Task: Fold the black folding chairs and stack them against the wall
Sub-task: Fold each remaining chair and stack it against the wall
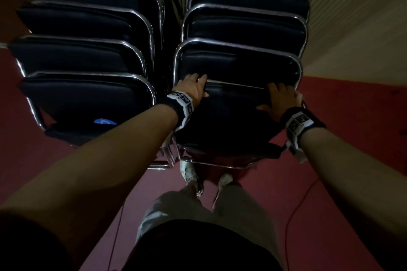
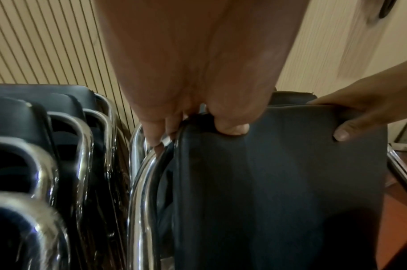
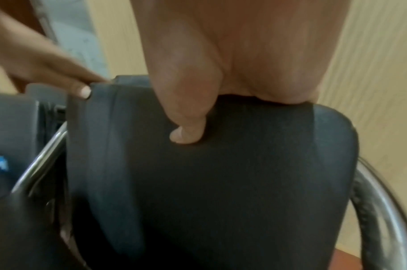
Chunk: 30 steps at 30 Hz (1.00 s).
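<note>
From the head view, the left hand and right hand both grip the top edge of the front chair in the right of 2 rows leaning toward the ribbed wall. At the left wrist, fingers curl behind the padded edge, thumb in front. At the right wrist, the thumb presses the padding, fingers hidden behind.

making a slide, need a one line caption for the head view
Both hands, left hand and right hand, grip the top edge of a black chair at the front of the right-hand stack.
</note>
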### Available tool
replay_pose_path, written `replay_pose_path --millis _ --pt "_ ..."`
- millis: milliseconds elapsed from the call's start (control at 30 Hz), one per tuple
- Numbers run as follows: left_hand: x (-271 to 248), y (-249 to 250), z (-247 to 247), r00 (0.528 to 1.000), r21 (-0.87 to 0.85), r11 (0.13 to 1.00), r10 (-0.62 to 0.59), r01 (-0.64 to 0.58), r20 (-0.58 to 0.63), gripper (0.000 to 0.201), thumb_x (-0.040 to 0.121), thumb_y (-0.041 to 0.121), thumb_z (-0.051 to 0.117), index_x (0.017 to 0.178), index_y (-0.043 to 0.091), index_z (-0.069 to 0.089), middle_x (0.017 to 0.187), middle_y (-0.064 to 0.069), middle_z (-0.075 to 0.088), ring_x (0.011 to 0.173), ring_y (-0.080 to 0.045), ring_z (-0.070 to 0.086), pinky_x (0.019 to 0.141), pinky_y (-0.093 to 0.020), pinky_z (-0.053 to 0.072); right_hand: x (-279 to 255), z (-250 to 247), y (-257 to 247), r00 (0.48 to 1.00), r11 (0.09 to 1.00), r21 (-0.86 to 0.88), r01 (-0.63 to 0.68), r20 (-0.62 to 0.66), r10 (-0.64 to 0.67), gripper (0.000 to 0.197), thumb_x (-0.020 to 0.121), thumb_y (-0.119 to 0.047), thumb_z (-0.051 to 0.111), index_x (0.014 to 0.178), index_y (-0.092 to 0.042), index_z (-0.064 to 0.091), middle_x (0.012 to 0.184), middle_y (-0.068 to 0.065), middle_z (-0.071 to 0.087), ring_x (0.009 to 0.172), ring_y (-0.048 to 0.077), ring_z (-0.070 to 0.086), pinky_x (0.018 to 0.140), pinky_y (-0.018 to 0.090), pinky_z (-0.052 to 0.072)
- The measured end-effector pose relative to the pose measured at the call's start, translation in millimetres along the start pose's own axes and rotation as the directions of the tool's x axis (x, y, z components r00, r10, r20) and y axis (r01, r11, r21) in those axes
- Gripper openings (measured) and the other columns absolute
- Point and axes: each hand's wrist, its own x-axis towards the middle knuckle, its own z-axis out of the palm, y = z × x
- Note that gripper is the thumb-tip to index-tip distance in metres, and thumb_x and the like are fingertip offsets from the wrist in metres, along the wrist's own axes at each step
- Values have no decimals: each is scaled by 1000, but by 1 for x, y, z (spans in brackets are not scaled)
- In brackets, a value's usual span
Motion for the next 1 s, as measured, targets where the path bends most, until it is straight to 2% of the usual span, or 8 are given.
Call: replay_pose_path --millis 233,433,600,700,833,867,933,1000 --pt "11 0 10 996 8 997 -74 74 49 67 103 36 48 159 17 15 165 -14 15 152 -39 8 120 -55 22 6 5 3 999 1000 8 28 39 -28 84 86 -61 66 149 -19 31 148 17 41 133 40 40 108 56 35" --pt "-10 20 14 970 7 971 -241 241 -15 70 104 39 43 160 26 4 167 -13 5 152 -36 10 119 -57 23 2 6 6 995 997 -10 81 52 -81 82 89 -64 60 150 -19 29 147 17 42 132 39 41 109 57 35" --pt "-49 30 41 951 -80 951 -303 298 -67 81 97 35 47 158 31 -6 166 -12 -7 150 -42 16 116 -59 29 -8 3 8 990 992 38 117 72 -120 72 91 -61 60 144 -21 33 144 16 41 132 41 39 109 60 32" --pt "-82 26 55 922 -127 925 -372 358 -108 82 92 34 50 160 22 6 166 -13 4 149 -39 22 116 -56 31 -15 -2 9 989 990 65 125 70 -129 71 89 -60 62 142 -21 35 146 14 40 134 39 38 110 61 32" --pt "-134 23 57 904 -226 887 -424 402 -55 69 95 35 52 156 16 26 148 -18 40 134 -41 43 113 -42 37 -23 -5 14 979 985 22 173 106 -175 74 90 -62 59 144 -19 33 149 12 39 136 39 36 108 61 35" --pt "-137 22 58 901 -232 880 -432 414 -32 63 95 34 54 153 17 34 144 -18 44 130 -40 48 111 -40 39 -23 -1 22 982 990 34 136 131 -140 74 91 -62 58 145 -19 32 149 12 39 136 38 35 108 61 36" --pt "-177 21 54 866 -265 839 -499 476 -26 52 96 33 53 145 16 46 140 -20 47 126 -37 53 109 -41 43 -26 -6 15 974 982 15 190 124 -190 76 91 -63 57 147 -19 30 152 11 36 137 37 33 108 61 35" --pt "-202 22 56 858 -273 833 -511 481 -48 46 98 30 50 140 12 52 137 -20 52 123 -37 54 106 -40 44 -28 -7 16 976 984 6 178 128 -177 78 92 -63 56 150 -19 27 154 11 33 139 37 30 108 61 34"
